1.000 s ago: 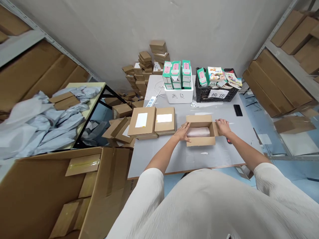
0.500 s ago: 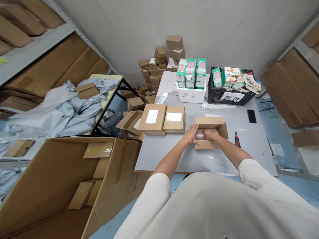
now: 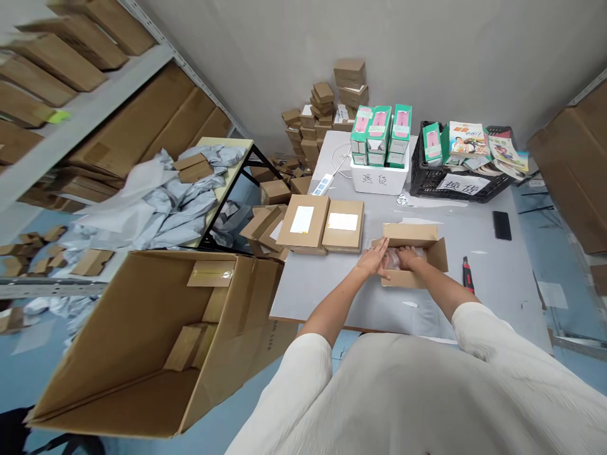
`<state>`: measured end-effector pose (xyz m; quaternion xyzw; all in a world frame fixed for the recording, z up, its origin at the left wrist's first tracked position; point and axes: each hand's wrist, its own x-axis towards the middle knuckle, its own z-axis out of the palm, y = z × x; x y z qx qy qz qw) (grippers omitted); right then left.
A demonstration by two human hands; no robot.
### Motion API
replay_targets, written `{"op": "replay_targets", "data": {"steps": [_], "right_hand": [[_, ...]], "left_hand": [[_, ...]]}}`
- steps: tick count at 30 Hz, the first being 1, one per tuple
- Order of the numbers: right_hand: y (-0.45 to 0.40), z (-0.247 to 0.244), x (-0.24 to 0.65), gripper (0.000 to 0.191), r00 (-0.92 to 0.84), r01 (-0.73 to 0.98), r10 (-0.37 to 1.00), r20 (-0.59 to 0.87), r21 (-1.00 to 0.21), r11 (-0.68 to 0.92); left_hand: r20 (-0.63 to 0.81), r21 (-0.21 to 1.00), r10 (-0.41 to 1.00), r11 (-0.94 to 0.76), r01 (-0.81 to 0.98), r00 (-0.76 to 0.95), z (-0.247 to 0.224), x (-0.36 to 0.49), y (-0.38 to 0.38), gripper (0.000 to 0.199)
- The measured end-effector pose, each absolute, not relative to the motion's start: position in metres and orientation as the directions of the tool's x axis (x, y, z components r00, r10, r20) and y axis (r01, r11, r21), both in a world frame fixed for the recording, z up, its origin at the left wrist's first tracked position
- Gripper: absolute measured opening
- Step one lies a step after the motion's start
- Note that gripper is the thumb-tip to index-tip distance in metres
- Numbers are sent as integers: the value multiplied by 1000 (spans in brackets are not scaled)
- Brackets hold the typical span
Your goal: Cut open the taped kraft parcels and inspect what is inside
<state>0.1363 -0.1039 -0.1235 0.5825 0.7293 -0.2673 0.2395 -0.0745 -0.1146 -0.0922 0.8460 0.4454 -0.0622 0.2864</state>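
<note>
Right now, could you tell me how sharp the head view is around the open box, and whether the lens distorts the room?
In the head view, the light is soft and even, without hard shadows; the shelf leans steeply from wide-angle distortion; the packet in the box looks soft and is partly hidden by the right hand.

You are in a parcel-packing stockroom: steel shelving [image 3: 95, 82] holds flat brown cartons [image 3: 137, 123], small kraft mailer boxes [image 3: 308, 136] stand piled against the wall, and grey mailer bags [image 3: 161, 208] heap on a side table [image 3: 227, 151]. On your grey packing table [image 3: 502, 278] sit a white bin [image 3: 379, 182] and a black crate [image 3: 427, 183], labelled in Chinese for returns and exchanges.
</note>
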Motion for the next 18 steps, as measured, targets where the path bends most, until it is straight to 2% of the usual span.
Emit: {"op": "replay_targets", "data": {"steps": [6,12,18], "right_hand": [[-105,-105,129,55,-196,977,736,-648,-67,202],[-113,-65,138,38,-202,975,741,-641,-59,215],[-103,-6,177,38,-104,994,870,-481,-64,83]], "left_hand": [[-364,420,726,-431,798,584,-92,-73,-115,168],[-375,389,743,-416,822,554,-89,-68,-111,168],[-397,357,770,-371,857,499,-85,-54,-97,169]]}}
